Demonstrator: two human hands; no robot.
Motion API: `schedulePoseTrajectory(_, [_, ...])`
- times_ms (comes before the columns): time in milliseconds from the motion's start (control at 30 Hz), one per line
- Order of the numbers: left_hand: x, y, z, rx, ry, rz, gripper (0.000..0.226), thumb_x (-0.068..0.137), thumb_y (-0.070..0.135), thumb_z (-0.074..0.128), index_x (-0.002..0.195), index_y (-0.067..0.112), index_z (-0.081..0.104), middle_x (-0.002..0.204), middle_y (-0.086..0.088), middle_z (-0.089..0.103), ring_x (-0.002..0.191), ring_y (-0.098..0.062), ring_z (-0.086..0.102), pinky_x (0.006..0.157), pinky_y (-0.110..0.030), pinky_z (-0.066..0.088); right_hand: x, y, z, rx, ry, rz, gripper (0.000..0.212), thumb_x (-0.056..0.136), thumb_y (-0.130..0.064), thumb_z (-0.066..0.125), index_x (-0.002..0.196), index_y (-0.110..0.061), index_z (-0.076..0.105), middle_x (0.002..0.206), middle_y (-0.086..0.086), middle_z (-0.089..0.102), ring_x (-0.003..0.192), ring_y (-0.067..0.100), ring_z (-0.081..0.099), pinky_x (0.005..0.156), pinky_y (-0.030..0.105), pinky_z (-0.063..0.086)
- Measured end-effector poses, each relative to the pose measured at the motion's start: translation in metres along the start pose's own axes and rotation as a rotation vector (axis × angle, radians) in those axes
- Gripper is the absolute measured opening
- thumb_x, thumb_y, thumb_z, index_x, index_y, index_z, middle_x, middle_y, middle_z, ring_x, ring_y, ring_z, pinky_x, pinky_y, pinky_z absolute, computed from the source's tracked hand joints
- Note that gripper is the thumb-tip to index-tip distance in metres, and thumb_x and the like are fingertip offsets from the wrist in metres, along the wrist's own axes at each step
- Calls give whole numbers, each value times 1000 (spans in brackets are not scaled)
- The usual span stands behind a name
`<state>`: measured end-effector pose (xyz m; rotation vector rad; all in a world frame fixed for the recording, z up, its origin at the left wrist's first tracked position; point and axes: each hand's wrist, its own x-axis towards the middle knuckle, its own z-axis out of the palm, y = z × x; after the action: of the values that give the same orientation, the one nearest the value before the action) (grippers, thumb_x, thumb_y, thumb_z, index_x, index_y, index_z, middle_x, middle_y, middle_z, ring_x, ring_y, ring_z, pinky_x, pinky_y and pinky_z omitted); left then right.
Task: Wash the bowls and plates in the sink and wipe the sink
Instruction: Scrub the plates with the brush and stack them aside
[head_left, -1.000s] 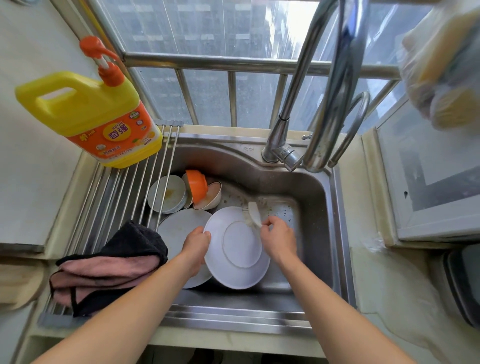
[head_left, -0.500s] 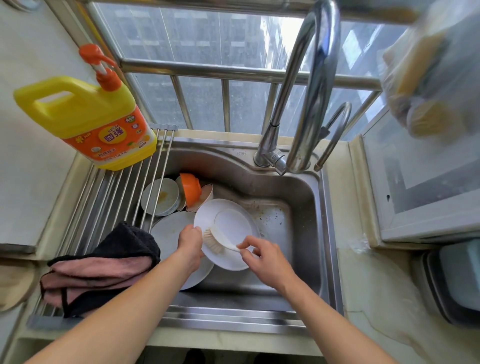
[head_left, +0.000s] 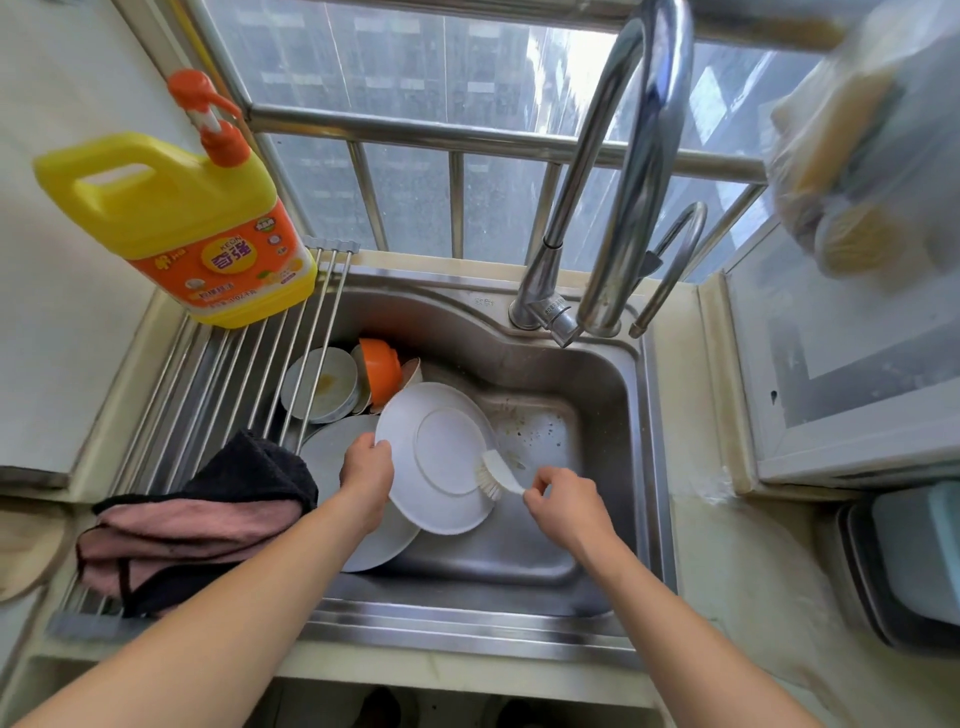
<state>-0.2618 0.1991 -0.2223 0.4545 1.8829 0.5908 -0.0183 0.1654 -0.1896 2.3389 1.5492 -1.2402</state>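
Over a steel sink (head_left: 613, 395), the left hand (head_left: 366, 470) grips the rim of a white plate (head_left: 441, 457), tilted with its underside showing. The right hand (head_left: 563, 501) pinches a white dish brush (head_left: 496, 475), bristles against the plate's right edge. Another plate (head_left: 332, 452) lies beneath; an orange bowl (head_left: 382, 369) and what seem to be pale bowls (head_left: 322, 384) sit behind.

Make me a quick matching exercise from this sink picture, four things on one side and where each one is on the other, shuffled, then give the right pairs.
Things:
1. brush
2. detergent bottle
3. towel
4. orange bowl

Places:
A. lying on the rack over the sink's left side
B. in the right hand, bristles on the plate
C. down in the sink, at the back left
D. standing at the far end of the rack

Pairs: 1-B, 2-D, 3-A, 4-C
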Motion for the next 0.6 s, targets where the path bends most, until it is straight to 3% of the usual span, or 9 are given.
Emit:
schedulePoseTrajectory(67, [-9, 3, -1, 25, -35, 22, 23, 97, 17, 38, 97, 22, 60, 108, -16, 66, 98, -37, 64, 77, -44, 54, 6, -9, 5, 76, 47, 43, 17, 90, -26, 50, 76, -19, 55, 82, 6, 64, 78, 31, 60, 63, 32, 44])
schedulePoseTrajectory(133, [-15, 2, -2, 5, -91, 3, 26, 100, 14, 37, 106, 24, 60, 110, -11, 67, 103, -35, 65, 82, -48, 58, 11, -21, 9, 151, 93, 58, 18, 91, -23, 48, 75, -17, 54, 83, 7, 64, 80, 32, 59, 64, 32, 43])
schedulePoseTrajectory(200, [-14, -2, -2, -7, -120, -17, 29, 101, 13, 38, 119, 22, 59, 114, -7, 67, 102, -30, 66, 78, -45, 62, 14, -34, 14, 188, 121, 2, 18, 92, -23, 47, 80, -17, 58, 84, 7, 65, 82, 31, 59, 65, 33, 42])
schedulePoseTrajectory(300, [-13, -6, -3, -24, -139, -45, 24, 104, 12, 40, 123, 19, 55, 119, -7, 66, 101, -28, 67, 69, -38, 62, 9, -49, 25, 242, 58, -159, 17, 95, -31, 49, 87, -22, 60, 79, 4, 65, 70, 22, 58, 55, 31, 39])
schedulePoseTrajectory(367, [-14, -8, -4, -27, -163, -58, 23, 104, 11, 43, 125, 18, 53, 121, -8, 65, 100, -28, 68, 66, -36, 61, 9, -45, 30, 211, 87, -148, 17, 97, -31, 48, 89, -23, 60, 81, 4, 66, 71, 22, 58, 55, 31, 39])
schedulePoseTrajectory(467, [-19, -6, -4, 17, -176, -27, 19, 103, 9, 46, 120, 14, 52, 119, -10, 65, 100, -29, 68, 64, -35, 61, 13, -26, 28, 222, 183, 49, 19, 99, -25, 44, 88, -20, 59, 89, 6, 66, 80, 27, 59, 65, 32, 42])
schedulePoseTrajectory(600, [-18, 6, -2, 153, -160, 189, 9, 96, 16, 56, 104, 14, 57, 111, -14, 66, 99, -33, 65, 78, -52, 62, 10, -26, 24, 267, 248, 42, 21, 100, -29, 46, 88, -18, 60, 83, 4, 62, 71, 21, 56, 60, 32, 42])
